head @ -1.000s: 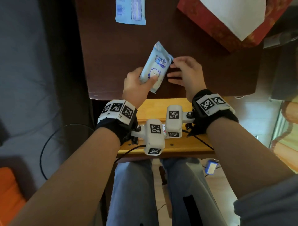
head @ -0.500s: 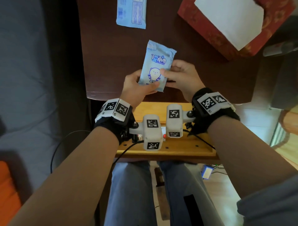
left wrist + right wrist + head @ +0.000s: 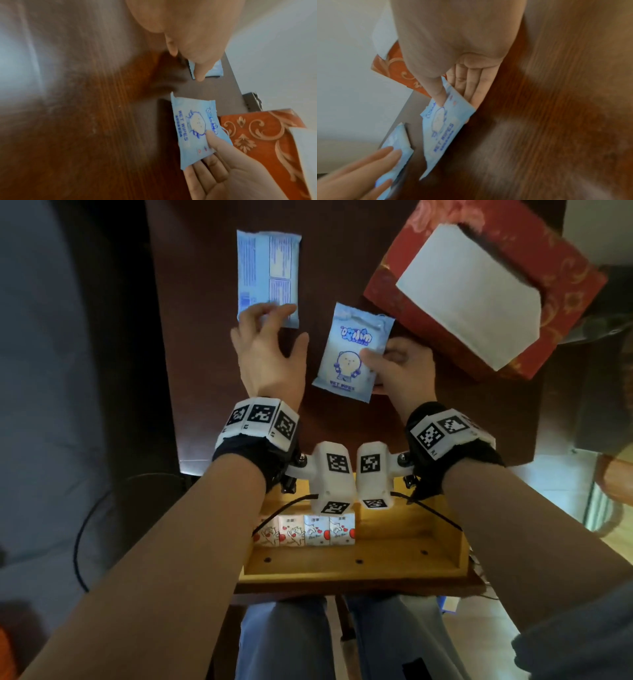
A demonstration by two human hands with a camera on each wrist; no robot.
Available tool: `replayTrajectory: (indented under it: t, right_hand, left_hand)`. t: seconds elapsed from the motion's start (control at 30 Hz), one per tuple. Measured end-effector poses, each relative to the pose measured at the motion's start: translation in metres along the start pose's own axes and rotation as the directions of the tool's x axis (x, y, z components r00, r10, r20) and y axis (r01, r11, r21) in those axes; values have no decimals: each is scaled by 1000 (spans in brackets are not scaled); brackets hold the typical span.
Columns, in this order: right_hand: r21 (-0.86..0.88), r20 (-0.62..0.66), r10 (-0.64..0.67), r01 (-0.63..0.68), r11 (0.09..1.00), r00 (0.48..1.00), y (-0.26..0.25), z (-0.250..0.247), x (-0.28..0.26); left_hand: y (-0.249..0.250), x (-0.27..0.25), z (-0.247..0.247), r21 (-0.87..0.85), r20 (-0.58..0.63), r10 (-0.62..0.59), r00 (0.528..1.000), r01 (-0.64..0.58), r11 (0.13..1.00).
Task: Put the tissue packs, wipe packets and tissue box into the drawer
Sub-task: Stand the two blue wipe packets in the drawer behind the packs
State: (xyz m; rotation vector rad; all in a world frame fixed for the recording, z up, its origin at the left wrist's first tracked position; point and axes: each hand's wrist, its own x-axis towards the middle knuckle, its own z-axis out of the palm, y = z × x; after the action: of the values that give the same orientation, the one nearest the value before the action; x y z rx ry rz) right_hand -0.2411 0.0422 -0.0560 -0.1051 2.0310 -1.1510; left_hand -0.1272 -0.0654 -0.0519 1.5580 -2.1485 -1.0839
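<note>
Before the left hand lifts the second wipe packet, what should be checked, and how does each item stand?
1. Right hand pinches the cartoon wipe packet: ok.
2. Left hand fingers straight, reaching the face-down wipe packet: ok.
3. Left grip closed on that packet: not ok, not yet.
4. Drawer open: ok.
5. Free floor beside the tissue packs: ok.
6. Tissue box clear of the reach: ok.

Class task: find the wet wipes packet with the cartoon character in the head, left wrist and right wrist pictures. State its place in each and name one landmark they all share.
Head: wet wipes packet at centre, pinched by the right hand.
Left wrist: packet lower centre-right.
Right wrist: packet centre-left, under the thumb.
Shared landmark: the red tissue box beside the packet, also seen at and.
</note>
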Motion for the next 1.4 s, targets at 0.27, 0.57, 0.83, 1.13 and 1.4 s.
replayTrajectory:
  t: [0.27,0.57,0.83,1.13,1.4]
  right_hand:
    - [48,38,34,-36,998,999,3,-5,5]
    - [60,35,27,-30,998,999,3,-3,3]
    - [84,101,17,-26,996,995,11,-3,-4]
    - [109,119,22,-35,993,993,27,-6,-28]
    - [74,98,29,-37,997,995,37,-15,-40]
  left_hand:
    - [3,18,9,218,131,11,991,-40,975]
    - [-16,-9,-6,286,43,70,997,-79,955]
    - [-14,-25,-7,268,190,-12,982,-40,962]
    - [-16,-45,-16,401,190,-23,981,-56,914]
    - [-26,-63,-19,473,280,10,960,-147,869]
